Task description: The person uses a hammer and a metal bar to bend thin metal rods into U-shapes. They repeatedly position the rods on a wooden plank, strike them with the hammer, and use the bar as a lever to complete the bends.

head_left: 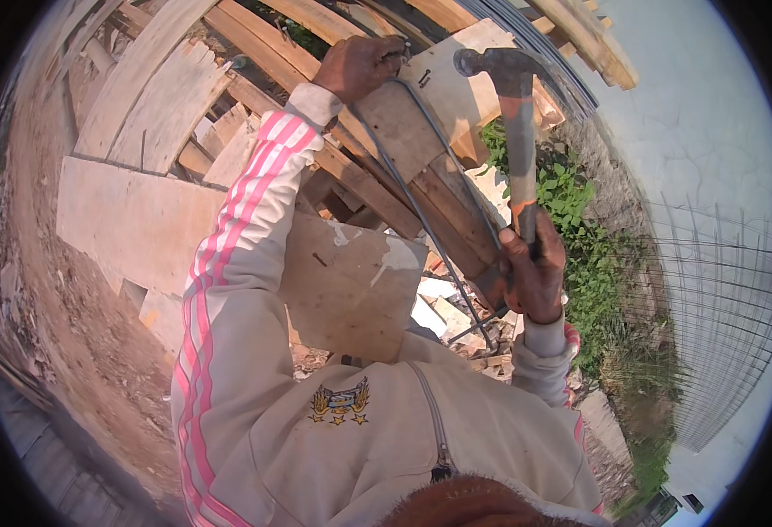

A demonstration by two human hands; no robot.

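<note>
My left hand [359, 66] is closed at the top, beside the bend of a dark steel rod [430, 206], gripping something small and dark that I cannot make out. The rod lies over short wooden boards [443, 198] and a pale plywood piece [456, 83] with a dark nail or fastener on it. My right hand [533, 272] grips a claw hammer [522, 149] by the lower handle, its head raised up the view, next to the boards' lower end. A worn plywood sheet [342, 290] sits below, between my forearms.
Loose planks and panels [157, 114] are piled at the left and top, above dirt and debris [43, 290]. Green weeds [570, 202] grow along a pale wall [693, 132] at the right, where steel mesh [711, 325] stands. Long bars and timber [588, 44] lie at top right.
</note>
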